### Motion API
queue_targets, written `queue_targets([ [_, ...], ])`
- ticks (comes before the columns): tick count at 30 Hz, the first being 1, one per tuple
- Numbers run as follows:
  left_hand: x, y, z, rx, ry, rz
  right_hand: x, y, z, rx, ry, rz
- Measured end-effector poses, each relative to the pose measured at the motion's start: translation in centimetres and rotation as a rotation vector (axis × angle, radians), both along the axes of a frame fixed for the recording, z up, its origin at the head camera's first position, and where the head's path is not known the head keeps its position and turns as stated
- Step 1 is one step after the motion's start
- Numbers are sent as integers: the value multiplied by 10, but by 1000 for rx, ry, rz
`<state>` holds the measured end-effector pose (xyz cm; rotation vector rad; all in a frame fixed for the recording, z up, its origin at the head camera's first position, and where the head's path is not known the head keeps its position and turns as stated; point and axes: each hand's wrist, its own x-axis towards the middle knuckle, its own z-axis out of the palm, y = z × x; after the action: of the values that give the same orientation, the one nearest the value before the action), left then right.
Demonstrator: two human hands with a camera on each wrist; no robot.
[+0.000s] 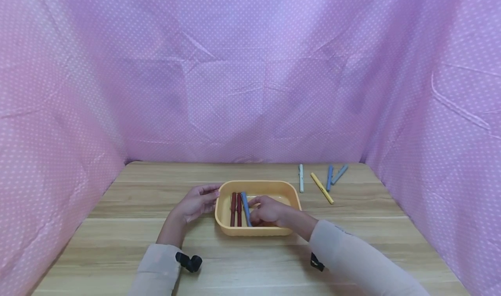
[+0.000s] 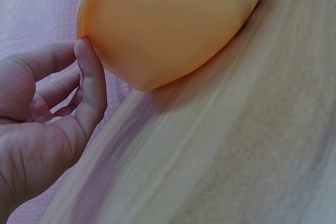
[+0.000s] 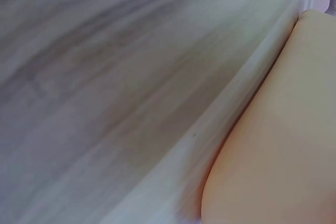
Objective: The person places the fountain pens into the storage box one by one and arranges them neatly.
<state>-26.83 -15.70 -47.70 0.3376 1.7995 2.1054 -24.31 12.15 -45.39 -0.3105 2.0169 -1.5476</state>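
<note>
A yellow rectangular plastic box (image 1: 258, 231) stands on the wooden table. My left hand (image 1: 197, 203) holds its left side; in the left wrist view the thumb (image 2: 90, 72) and forefinger meet at the rim. Two dark red pens (image 1: 236, 211) lie side by side in the left part of the box. To their right, slightly slanted, lies a blue pen (image 1: 245, 204). My right hand (image 1: 268, 211) reaches into the box, its bent fingers right at the blue pen's right side, none crossing over it. The right wrist view shows the box's outer wall (image 3: 273, 140), with that hand hidden.
At the back right of the table lie a pale mint pen (image 1: 301, 178), a yellow pen (image 1: 322, 188), a blue pen (image 1: 329, 177) and a grey-blue pen (image 1: 339, 174). Pink dotted cloth (image 1: 250, 91) hangs behind the table and along both sides.
</note>
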Motion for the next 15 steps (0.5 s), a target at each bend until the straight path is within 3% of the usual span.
queue_targets([
  [15,1,1,3,4,-15,7,5,-6,8,58,46,-25],
])
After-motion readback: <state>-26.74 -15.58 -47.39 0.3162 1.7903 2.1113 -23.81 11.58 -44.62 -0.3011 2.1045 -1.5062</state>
